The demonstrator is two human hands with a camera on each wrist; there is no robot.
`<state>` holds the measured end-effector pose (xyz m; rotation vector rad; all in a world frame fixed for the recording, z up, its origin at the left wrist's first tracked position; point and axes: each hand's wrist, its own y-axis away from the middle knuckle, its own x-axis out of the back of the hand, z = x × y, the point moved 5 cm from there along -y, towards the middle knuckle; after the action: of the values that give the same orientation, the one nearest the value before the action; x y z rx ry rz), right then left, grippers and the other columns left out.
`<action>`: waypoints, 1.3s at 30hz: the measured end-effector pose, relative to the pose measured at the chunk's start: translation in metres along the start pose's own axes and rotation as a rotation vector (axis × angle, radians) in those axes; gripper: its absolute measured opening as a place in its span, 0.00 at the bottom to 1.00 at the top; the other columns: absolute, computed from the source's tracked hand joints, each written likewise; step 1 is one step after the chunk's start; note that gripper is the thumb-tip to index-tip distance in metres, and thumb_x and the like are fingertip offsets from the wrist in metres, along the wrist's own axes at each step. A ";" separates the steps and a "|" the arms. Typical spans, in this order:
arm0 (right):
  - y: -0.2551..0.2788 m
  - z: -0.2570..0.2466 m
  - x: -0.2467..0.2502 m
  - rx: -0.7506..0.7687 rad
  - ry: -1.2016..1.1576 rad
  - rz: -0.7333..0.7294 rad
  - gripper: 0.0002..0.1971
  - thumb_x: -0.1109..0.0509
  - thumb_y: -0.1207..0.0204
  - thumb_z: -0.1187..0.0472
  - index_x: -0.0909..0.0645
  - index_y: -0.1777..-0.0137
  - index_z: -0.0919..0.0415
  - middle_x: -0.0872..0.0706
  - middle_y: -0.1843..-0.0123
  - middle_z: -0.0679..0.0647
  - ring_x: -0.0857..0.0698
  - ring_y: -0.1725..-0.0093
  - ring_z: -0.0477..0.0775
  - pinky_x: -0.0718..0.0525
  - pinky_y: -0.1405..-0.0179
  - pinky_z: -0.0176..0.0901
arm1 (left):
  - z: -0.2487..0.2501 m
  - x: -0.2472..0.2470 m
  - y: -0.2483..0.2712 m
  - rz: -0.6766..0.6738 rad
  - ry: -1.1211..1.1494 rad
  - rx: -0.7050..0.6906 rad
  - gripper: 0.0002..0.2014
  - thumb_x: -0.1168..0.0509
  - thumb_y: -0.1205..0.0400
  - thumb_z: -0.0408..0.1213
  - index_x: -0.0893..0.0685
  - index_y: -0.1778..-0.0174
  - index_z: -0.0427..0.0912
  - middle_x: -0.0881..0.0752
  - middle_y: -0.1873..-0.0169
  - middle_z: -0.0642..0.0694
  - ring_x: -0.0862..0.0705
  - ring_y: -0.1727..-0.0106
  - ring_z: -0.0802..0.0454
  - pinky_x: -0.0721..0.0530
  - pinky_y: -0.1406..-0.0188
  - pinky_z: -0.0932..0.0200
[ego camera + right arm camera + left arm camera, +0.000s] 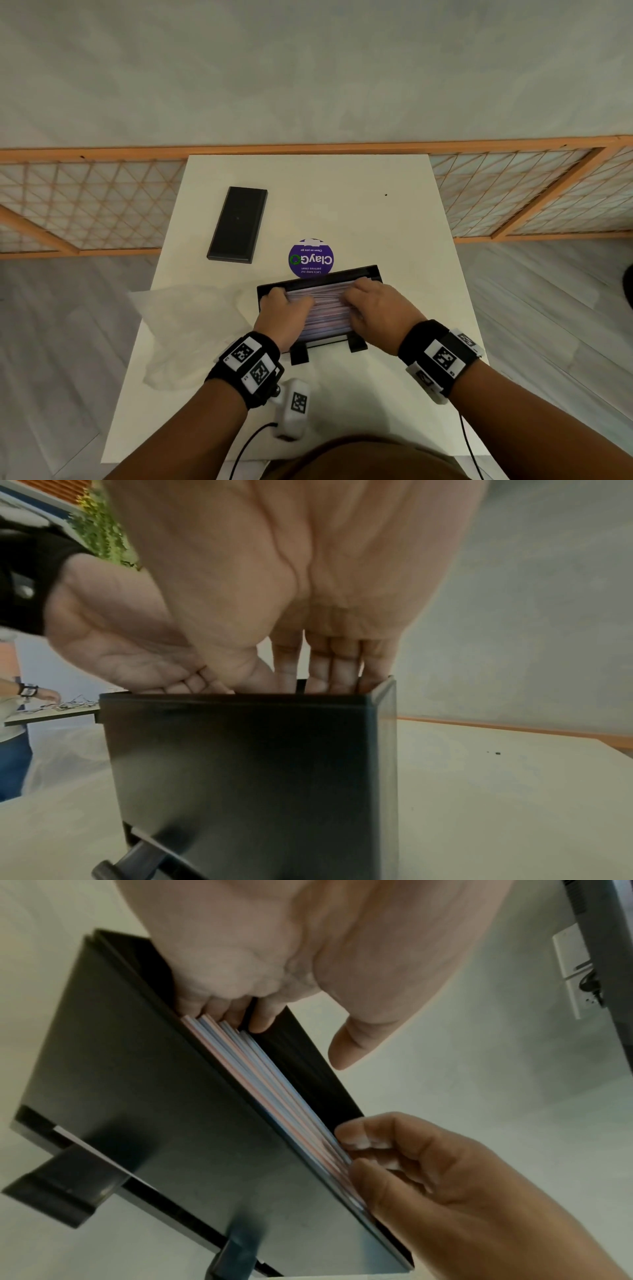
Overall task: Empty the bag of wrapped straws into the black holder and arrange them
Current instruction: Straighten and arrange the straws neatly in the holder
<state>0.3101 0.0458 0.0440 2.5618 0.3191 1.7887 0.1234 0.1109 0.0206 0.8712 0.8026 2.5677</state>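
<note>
The black holder [342,274] stands on the white table [394,222], full of wrapped pink and white straws [325,315] lying lengthwise. My left hand [279,298] rests on the straws' left end, its fingers [240,1015] dipped inside the holder [137,1069] and its thumb free outside. At the other end my right hand [363,291] presses on the straws [260,1085], fingers [325,669] reaching down past the rim of the holder [240,764]. Neither hand grips anything. The crumpled clear bag [185,325] lies flat left of the holder.
A flat black lid [238,224] lies at the back left, and a round purple sticker [311,257] sits just behind the holder. A white tagged block [294,407] with a cable sits by the front edge. A wooden lattice screen [85,205] stands beyond the table.
</note>
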 end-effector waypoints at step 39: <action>0.090 -0.034 -0.028 -0.081 -0.145 -0.052 0.12 0.36 0.18 0.46 0.14 0.41 0.44 0.14 0.51 0.39 0.16 0.57 0.40 0.21 0.55 0.31 | -0.016 0.019 0.053 0.021 -0.517 -0.824 0.08 0.33 0.15 0.40 0.11 0.44 0.52 0.12 0.53 0.55 0.16 0.53 0.56 0.18 0.52 0.60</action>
<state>0.2837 -0.0510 0.0405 2.5831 0.3019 1.5556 0.0928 0.0711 0.0505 1.1378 -0.3927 2.1816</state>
